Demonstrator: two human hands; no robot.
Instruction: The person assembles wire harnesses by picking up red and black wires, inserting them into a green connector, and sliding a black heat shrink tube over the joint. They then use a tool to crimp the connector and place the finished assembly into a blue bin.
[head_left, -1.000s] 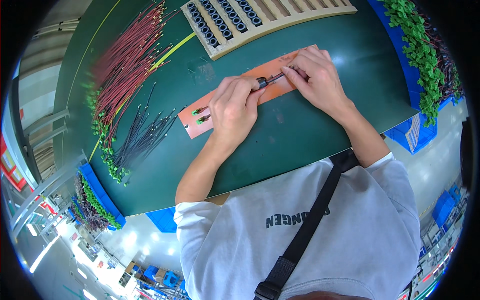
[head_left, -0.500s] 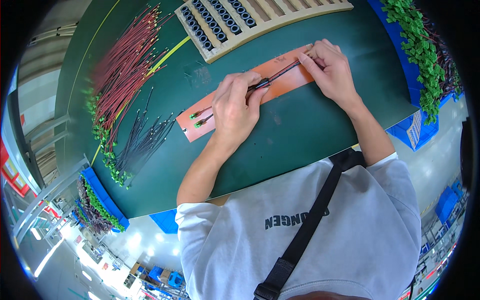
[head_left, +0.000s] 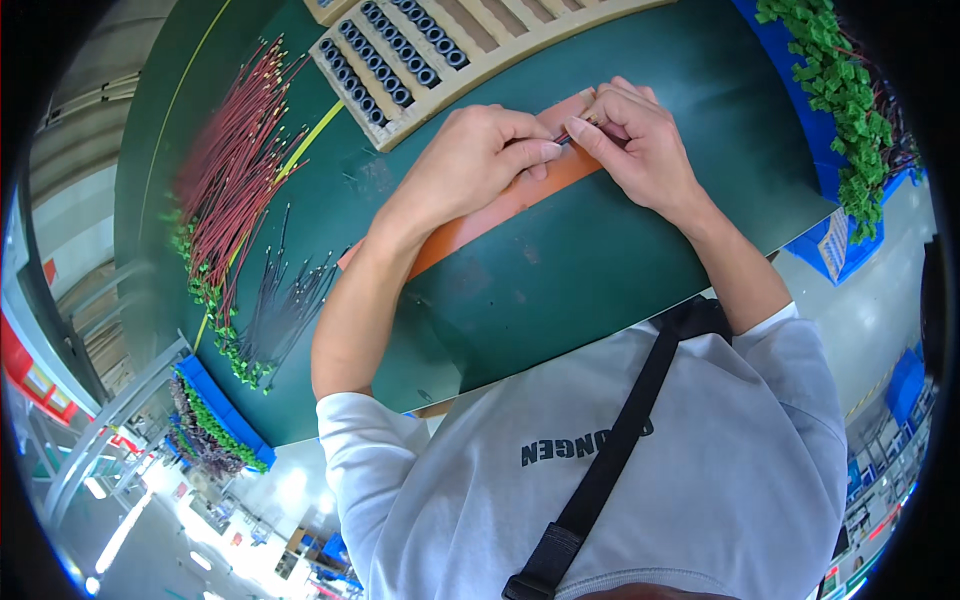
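My left hand (head_left: 485, 160) is closed in a pinch on a pair of thin dark red and black wires (head_left: 566, 137), above an orange strip-shaped board (head_left: 490, 215). Close beside it, my right hand (head_left: 640, 150) pinches the wires toward their far right end. Only a short stretch of wire shows between the two hands. The rest runs under my left hand, which also hides the middle of the board. No black sleeve or green connector can be made out on these wires now.
Red wires (head_left: 240, 170) with green connectors (head_left: 205, 285) are heaped at left, beside black wires (head_left: 285, 310). A wooden tray (head_left: 490, 72) with rows of black rings stands at the back. Blue bins (head_left: 800, 100) of green-ended wires flank the green table (head_left: 560, 270).
My left hand has moved right and away from me along the wires, closer to my right hand. The black sleeve and green connectors seen earlier at it are now hidden.
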